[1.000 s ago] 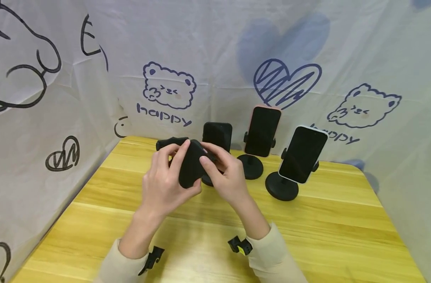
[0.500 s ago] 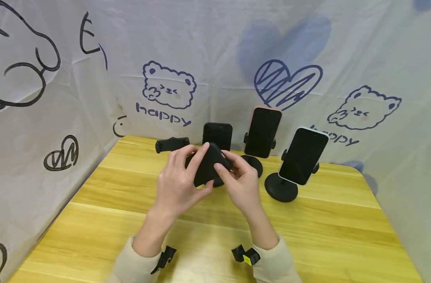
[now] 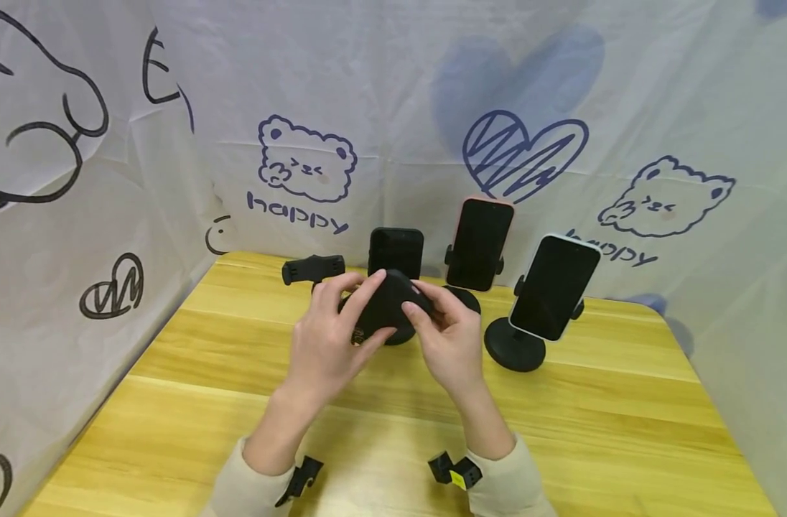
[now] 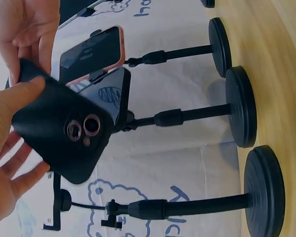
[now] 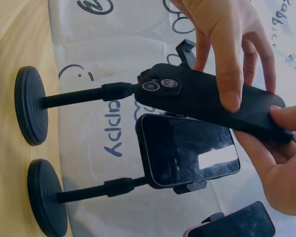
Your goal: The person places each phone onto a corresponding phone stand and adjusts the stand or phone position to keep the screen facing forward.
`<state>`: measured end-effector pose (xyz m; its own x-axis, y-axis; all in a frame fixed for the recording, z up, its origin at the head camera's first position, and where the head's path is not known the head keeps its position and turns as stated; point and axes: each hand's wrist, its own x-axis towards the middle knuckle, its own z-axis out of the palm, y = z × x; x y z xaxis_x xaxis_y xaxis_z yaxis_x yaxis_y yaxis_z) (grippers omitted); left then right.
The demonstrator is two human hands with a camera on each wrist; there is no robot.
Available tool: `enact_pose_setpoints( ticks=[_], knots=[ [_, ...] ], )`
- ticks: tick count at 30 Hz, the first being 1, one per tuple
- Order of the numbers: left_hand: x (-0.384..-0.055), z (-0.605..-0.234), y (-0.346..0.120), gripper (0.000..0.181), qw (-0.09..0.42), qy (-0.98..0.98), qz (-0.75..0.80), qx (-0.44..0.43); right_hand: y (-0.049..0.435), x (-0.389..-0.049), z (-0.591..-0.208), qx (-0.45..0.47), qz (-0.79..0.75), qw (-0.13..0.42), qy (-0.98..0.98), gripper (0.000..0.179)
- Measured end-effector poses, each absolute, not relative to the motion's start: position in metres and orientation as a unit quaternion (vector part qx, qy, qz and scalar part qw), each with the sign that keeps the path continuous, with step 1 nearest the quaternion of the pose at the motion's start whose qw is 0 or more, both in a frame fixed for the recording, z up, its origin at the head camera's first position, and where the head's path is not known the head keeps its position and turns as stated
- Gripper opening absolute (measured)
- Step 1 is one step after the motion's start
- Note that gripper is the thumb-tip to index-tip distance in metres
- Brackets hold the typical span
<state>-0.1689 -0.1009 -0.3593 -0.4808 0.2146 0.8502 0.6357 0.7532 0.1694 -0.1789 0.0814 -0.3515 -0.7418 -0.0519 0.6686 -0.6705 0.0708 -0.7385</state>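
Both hands hold a black smartphone (image 3: 390,301) in the air above the middle of the table, its back with the camera lenses towards me. My left hand (image 3: 325,330) grips it by the edges between thumb and fingers. The right hand (image 3: 454,337) pinches its upper right end, thumb on the back. In the left wrist view the phone's back (image 4: 54,123) tilts, its lens end pointing down. Just behind the left hand stands a phone stand, whose bare black clamp (image 3: 312,269) holds nothing. A second black phone (image 3: 396,251), mounted on another stand, is partly hidden behind the held one.
Further right, a pink-edged phone (image 3: 482,244) and a white-edged phone (image 3: 555,287) sit upright in stands with round black bases. The wooden table (image 3: 600,431) ends at a printed white cloth (image 3: 413,86) at the back and sides.
Both hands have carried the phone to the right and slightly nearer, tilting it a little. The bare clamp at the left, earlier partly covered by the left hand, now shows more fully.
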Motion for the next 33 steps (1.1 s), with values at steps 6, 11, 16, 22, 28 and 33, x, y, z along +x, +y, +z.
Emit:
enact_pose_setpoints(
  ticks=[6, 11, 16, 22, 28, 33],
  knots=[
    [-0.168, -0.354, -0.110, 0.061, 0.429, -0.813, -0.280, -0.276, 0.087, -0.177, -0.351, 0.287, 0.607, 0.269, -0.690, 0.028],
    [-0.169, -0.351, -0.118, 0.051, 0.430, -0.797, -0.307, -0.292, 0.093, -0.178, -0.350, 0.341, 0.599, 0.269, -0.673, 0.027],
    [-0.168, -0.347, -0.122, 0.031, 0.436, -0.787, -0.310, -0.308, 0.099, -0.178, -0.346, 0.403, 0.602, 0.237, -0.647, 0.025],
    [-0.168, -0.345, -0.125, 0.019, 0.435, -0.786, -0.311, -0.309, 0.099, -0.180, -0.345, 0.432, 0.596, 0.220, -0.640, 0.032],
    [-0.169, -0.346, -0.125, 0.015, 0.454, -0.780, -0.297, -0.311, 0.100, -0.176, -0.344, 0.426, 0.601, 0.201, -0.646, 0.024],
    [-0.170, -0.348, -0.124, 0.016, 0.469, -0.771, -0.299, -0.310, 0.103, -0.175, -0.342, 0.430, 0.606, 0.175, -0.646, 0.025]
  ],
)
